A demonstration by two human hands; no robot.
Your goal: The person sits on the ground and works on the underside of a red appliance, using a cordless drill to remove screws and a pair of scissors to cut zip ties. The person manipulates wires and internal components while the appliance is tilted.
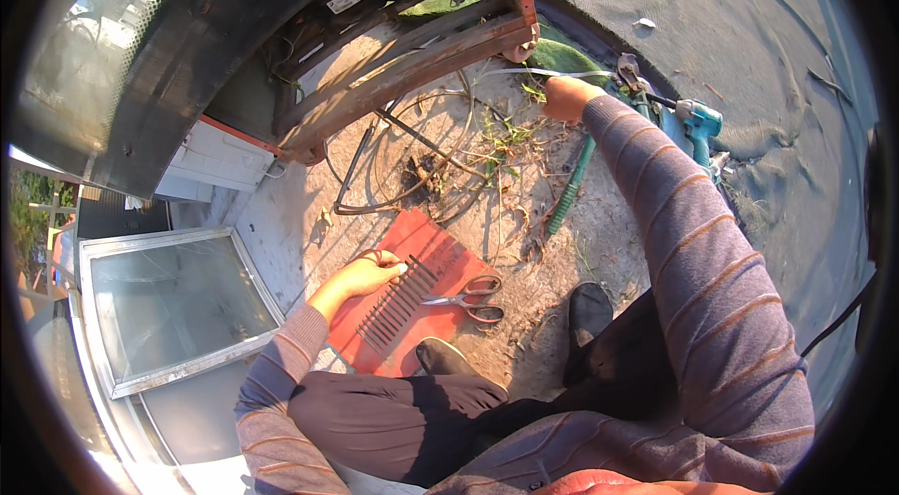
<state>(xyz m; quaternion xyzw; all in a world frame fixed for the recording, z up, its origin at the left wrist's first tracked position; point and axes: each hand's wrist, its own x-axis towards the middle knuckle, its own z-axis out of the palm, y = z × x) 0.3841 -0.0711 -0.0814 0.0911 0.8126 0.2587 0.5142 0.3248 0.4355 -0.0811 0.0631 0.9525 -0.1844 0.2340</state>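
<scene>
My left hand has its fingers closed at the upper end of a dark comb-like piece with a row of parallel bars. Beneath it, a red sheet lies on the ground. Scissors with dark red handles rest on the sheet, blades toward the comb-like piece. My right hand reaches far forward beside green weeds and a thin pale strip. Its fingers are mostly hidden, so any grip is unclear. Pliers and a teal power drill lie to its right.
A large open appliance frame with a rusty lower edge stands ahead. A framed glass panel leans at left. Bent rods and wire lie on the dirt, near a green ribbed hose. Grey cloth spreads at right.
</scene>
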